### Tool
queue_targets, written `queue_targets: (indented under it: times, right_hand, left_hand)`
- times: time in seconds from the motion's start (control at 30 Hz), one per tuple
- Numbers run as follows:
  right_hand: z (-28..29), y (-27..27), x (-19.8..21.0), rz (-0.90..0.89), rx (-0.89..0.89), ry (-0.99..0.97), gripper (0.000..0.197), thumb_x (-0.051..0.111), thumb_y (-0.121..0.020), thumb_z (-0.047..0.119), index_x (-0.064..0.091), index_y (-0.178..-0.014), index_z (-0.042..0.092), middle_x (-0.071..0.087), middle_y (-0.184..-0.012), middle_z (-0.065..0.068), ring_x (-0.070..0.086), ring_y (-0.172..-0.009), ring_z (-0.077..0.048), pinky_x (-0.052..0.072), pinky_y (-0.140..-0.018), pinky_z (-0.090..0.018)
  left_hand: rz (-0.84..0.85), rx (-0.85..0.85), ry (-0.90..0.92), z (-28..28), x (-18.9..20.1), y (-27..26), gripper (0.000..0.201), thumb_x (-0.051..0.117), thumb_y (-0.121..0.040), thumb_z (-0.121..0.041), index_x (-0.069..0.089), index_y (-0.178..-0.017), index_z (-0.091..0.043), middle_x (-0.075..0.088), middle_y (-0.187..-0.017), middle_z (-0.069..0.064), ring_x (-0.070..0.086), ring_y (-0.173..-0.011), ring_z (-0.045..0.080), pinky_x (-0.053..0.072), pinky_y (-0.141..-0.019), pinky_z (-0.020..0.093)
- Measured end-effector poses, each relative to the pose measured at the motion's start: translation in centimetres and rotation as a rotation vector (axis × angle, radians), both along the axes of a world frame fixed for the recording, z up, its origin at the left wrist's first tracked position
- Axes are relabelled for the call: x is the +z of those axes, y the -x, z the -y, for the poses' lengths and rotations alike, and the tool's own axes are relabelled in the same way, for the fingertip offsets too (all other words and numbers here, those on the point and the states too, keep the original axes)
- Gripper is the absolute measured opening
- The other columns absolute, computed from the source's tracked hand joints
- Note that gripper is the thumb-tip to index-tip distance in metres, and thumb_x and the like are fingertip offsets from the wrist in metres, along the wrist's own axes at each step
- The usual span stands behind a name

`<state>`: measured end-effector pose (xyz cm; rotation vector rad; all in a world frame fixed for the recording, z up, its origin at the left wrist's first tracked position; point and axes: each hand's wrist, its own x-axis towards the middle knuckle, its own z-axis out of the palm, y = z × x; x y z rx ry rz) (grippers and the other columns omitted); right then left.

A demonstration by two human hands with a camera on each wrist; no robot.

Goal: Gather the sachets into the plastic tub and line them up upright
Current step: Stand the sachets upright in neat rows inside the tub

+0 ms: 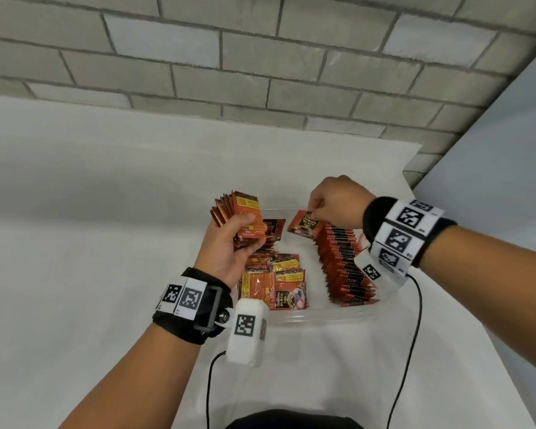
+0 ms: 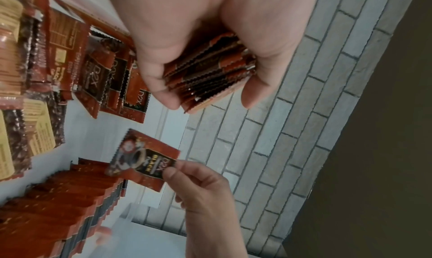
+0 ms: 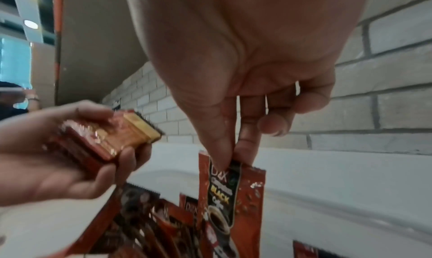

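Left hand [image 1: 229,243] round sachet stack [image 1: 240,216], right hand [image 1: 338,202] pinching one sachet [image 1: 304,226]

A grey brick wall [image 1: 260,57] with dark mortar lines runs behind a desk [image 1: 90,187] covered in white. A plain pale panel [image 1: 508,156] adjoins the wall at right. Round ceiling lights [image 3: 30,23] appear in the right wrist view.
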<state>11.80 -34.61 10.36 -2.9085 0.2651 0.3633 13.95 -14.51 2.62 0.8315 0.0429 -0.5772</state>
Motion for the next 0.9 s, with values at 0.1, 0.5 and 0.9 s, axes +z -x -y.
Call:
queue_targets:
  times: [0.1, 0.5, 0.9]
  right_hand:
    - [-0.4, -1.0, -1.7, -0.099, 0.012, 0.101, 0.016, 0.059, -0.089, 0.016, 0.07, -0.101, 0.016, 0.067, -0.108, -0.005, 0.062, -0.095, -0.023, 0.052, -0.088, -0.035]
    - [-0.8, -2.6, -4.6, -0.204, 0.074, 0.279, 0.024, 0.054, -0.089, 0.007, 0.069, -0.107, 0.011, 0.064, -0.109, -0.012, 0.062, -0.094, -0.03, 0.05, -0.078, -0.031]
    - [-1.2, -2.7, -5.3, -0.231, 0.087, 0.364, 0.024, 0.053, -0.089, 0.005, 0.068, -0.108, 0.01, 0.063, -0.107, -0.012, 0.062, -0.09, -0.028, 0.044, -0.069, -0.027]
  left_hand:
    - [0.0, -0.009, -0.009, 0.1, 0.0, 0.0, 0.03, 0.067, -0.066, -0.016, 0.06, -0.095, -0.013, 0.065, -0.093, 0.006, 0.06, -0.1, 0.026, 0.052, -0.078, 0.039]
    - [-0.023, -0.017, 0.017, -0.1, -0.1, -0.1, 0.035, 0.066, -0.067, -0.017, 0.06, -0.101, -0.011, 0.066, -0.09, 0.006, 0.064, -0.089, 0.022, 0.054, -0.076, 0.037]
    - [-0.014, -0.024, 0.01, -0.2, -0.3, -0.1, 0.044, 0.067, -0.067, -0.02, 0.059, -0.108, -0.009, 0.067, -0.089, 0.007, 0.066, -0.084, 0.02, 0.055, -0.074, 0.035]
